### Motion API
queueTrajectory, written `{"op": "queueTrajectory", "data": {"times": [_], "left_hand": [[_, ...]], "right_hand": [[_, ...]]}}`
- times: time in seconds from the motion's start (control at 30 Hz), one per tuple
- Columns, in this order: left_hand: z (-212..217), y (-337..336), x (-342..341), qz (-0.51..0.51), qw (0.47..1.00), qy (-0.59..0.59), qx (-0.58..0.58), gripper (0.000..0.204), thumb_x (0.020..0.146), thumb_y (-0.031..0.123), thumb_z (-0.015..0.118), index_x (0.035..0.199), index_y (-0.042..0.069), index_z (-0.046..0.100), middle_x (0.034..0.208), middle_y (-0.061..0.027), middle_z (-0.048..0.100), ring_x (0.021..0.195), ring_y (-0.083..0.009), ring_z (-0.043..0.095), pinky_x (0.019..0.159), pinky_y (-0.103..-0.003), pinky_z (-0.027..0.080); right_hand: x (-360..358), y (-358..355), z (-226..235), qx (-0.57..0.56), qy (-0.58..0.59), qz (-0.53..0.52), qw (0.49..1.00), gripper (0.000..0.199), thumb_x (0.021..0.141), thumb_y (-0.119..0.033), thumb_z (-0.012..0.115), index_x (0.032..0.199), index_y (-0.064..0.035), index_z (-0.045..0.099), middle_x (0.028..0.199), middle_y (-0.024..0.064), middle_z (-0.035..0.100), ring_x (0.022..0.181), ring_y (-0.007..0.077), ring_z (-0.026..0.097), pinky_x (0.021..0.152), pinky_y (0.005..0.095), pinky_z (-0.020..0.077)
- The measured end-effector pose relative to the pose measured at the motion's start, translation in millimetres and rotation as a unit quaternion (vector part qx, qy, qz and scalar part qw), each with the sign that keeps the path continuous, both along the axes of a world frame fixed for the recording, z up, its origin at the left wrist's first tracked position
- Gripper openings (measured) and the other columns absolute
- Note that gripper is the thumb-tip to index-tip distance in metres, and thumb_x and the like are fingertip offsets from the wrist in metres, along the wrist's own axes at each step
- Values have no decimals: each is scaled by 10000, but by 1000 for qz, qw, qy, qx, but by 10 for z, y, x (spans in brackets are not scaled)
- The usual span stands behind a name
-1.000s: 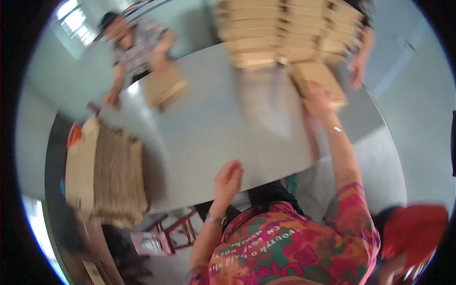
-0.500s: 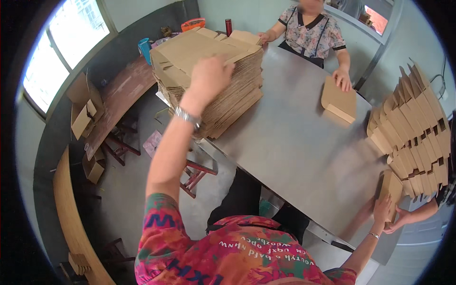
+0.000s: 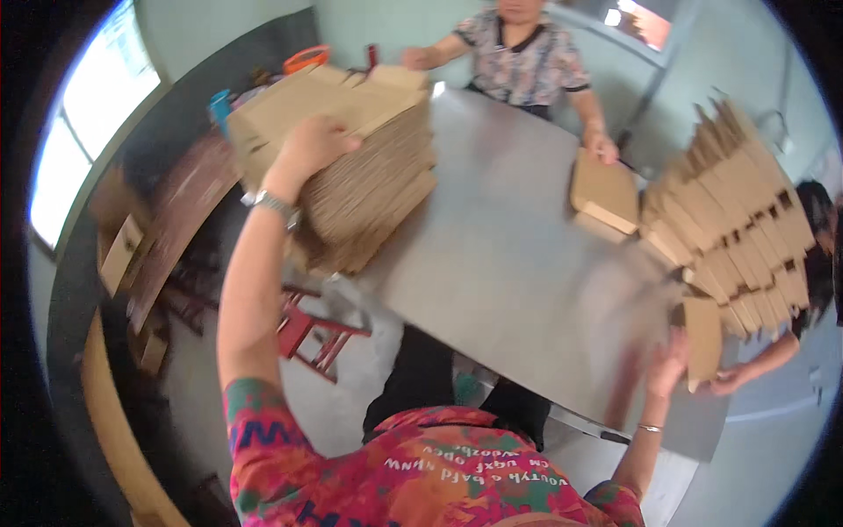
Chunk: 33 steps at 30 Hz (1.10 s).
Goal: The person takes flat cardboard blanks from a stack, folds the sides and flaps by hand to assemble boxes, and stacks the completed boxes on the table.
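A tall stack of flat brown cardboard box blanks (image 3: 338,105) stands at the left end of the metal table. My left hand (image 3: 318,147) is on its top, fingers curled at the near edge of the uppermost blank; the fingertips are partly hidden. At the right end, my right hand (image 3: 669,362) is open and slightly blurred, its fingers stretched just left of a folded cardboard box (image 3: 702,341). A second person's hand (image 3: 727,381) holds that box from its lower right.
Across the metal table (image 3: 500,237), another person's hand (image 3: 601,146) rests on a closed cardboard box (image 3: 606,189). Rows of folded boxes (image 3: 738,220) are piled high at the right. A red stool (image 3: 312,338) stands on the floor at the left, near a wooden bench (image 3: 184,211).
My right hand has come off the folded box, which now stays with the other person. My left hand remains at the top of the stack, its fingers now curled at the edge. The view has shifted.
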<state>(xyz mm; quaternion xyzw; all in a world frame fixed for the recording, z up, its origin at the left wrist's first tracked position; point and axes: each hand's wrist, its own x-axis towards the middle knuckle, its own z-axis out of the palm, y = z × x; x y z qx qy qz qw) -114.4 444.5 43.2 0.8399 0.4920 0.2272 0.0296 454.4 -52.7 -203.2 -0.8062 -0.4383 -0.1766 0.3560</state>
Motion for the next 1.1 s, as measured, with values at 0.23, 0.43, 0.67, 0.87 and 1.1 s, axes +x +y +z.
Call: {"op": "queueTrajectory", "data": {"times": [0.23,0.43,0.67,0.87,1.1], "left_hand": [[61,-387,105,8,1000,21,-5,323,826,271,664,968,-17,696,900,-223,682,894,-367,664,820,-435,512],[-114,-340,259,7,979,144,144,183,861,127,545,798,0,661,803,-215,666,778,-380,667,693,-465,543],[-100,-444,294,79,974,111,183,163,863,99,507,869,36,658,816,-198,668,778,-376,669,677,-466,543],[-124,-193,216,81,993,-4,89,242,836,161,530,953,14,684,932,-234,681,865,-376,670,795,-459,530],[-41,-51,23,20,987,-114,-107,474,744,250,671,1142,-6,657,1038,-205,691,990,-300,665,877,-359,501]], "right_hand": [[-1220,505,220,-168,-104,42,979,317,846,-140,608,1154,-65,616,1344,193,521,1334,366,404,1113,528,274],[-1388,579,128,-160,-49,73,983,262,869,-60,542,1112,-81,638,1277,158,582,1261,364,488,1095,495,325],[-1403,648,120,-155,-66,84,982,242,870,-65,534,1084,-45,644,1244,177,596,1230,372,507,1075,491,352],[-1371,605,59,-163,-41,73,983,262,880,-56,517,1114,-41,636,1270,174,581,1249,366,489,1092,482,333],[-1407,626,82,-178,-29,70,981,287,880,-42,505,1145,-49,615,1295,168,567,1271,355,473,1106,483,320]]}}
